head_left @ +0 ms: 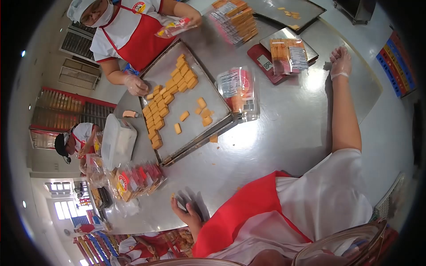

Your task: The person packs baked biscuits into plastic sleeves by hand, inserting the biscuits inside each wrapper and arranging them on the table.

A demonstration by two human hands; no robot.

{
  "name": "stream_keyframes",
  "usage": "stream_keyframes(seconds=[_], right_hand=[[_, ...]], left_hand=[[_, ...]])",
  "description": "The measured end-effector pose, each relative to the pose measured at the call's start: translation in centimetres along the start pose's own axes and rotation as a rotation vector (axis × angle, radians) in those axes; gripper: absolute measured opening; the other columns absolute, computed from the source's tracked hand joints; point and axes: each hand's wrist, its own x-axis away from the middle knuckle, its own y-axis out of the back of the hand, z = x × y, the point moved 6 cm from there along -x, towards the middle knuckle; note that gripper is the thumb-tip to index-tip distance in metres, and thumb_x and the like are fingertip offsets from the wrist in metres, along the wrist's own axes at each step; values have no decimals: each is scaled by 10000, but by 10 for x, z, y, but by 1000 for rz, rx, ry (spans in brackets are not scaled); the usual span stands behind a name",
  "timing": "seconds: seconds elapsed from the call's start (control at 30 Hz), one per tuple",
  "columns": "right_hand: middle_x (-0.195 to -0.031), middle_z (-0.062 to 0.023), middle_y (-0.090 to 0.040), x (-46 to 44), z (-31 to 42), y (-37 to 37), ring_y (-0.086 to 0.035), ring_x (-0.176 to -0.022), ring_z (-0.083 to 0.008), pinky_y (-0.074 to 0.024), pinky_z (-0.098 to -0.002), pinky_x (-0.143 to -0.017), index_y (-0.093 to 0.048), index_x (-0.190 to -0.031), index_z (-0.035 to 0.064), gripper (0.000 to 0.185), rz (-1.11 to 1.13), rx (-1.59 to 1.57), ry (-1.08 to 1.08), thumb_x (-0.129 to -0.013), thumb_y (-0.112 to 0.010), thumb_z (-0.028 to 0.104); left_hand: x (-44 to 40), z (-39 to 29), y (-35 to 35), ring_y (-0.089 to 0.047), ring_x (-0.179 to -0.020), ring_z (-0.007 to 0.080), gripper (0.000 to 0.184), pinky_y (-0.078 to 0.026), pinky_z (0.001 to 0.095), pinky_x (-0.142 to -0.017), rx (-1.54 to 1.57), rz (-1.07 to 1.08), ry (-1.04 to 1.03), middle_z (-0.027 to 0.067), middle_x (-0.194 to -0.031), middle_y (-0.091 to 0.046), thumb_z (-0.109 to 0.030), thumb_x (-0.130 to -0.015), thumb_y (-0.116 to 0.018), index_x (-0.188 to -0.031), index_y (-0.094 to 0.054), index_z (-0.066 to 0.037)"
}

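Observation:
My left hand [188, 213] is low over the near side of the steel table, fingers apart and holding nothing. A clear plastic glove covers my right hand [341, 63], which is stretched out at the table's right edge. Its fingers are loosely bent and apart, with no object visible in them. Left of it is a red digital scale [265, 62], bearing a clear pack of biscuit sticks [286, 51]. Closer to the middle lies another clear labelled pack [239, 91]. A metal baking tray [191, 142] holds rows of golden rectangular biscuits [165, 99] and several loose ones.
Across the table, a co-worker [137, 37] in a red apron holds a printed pack [177, 27] and reaches to the tray. Stacked packs [233, 20] and a second tray [266, 9] stand at the far side. Filled packs [140, 177] and a white tub [119, 142] are at left.

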Motion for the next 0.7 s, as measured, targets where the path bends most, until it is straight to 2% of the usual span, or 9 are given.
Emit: stream_keyframes(seconds=[0.23, 0.53, 0.63, 0.7], right_hand=[[-809, -65, -483, -2, -9, -1, -483, -693, -160, -393, -252, -576, -457, -971, 21, 272, 61, -20, -31, -848, -508, 258], [-870, -71, -499, 6, -7, -9, -489, -725, -158, -409, -267, -599, -464, -1015, 25, 373, 91, 57, -59, -847, -513, 354], [-826, -71, -519, 15, -7, -13, -500, -679, -153, -415, -261, -614, -509, -969, 35, 396, 88, 206, -132, -847, -486, 411], [-747, -60, -527, 7, -1, -20, -499, -626, -144, -415, -250, -611, -539, -915, 42, 427, 415, 818, -75, -847, -454, 455]], left_hand=[[3, 3, 2, -319, -1213, 322, 475, -227, 410, -1008, 51, -26, 33, 186, -1288, -350, -325, -874, -479, -1202, -394, 8], [0, 0, -1, -375, -1164, 336, 435, -255, 415, -986, 91, -27, -9, 192, -1211, -428, -352, -870, -478, -1104, -469, 14], [0, 7, -2, -393, -1145, 339, 384, -268, 421, -980, 52, 7, -62, 192, -1162, -468, -338, -871, -478, -1027, -512, 10], [-1, 2, 1, -396, -1139, 339, 341, -273, 425, -978, 79, 2, -3, 187, -1141, -483, -309, -874, -472, -989, -527, 8]])
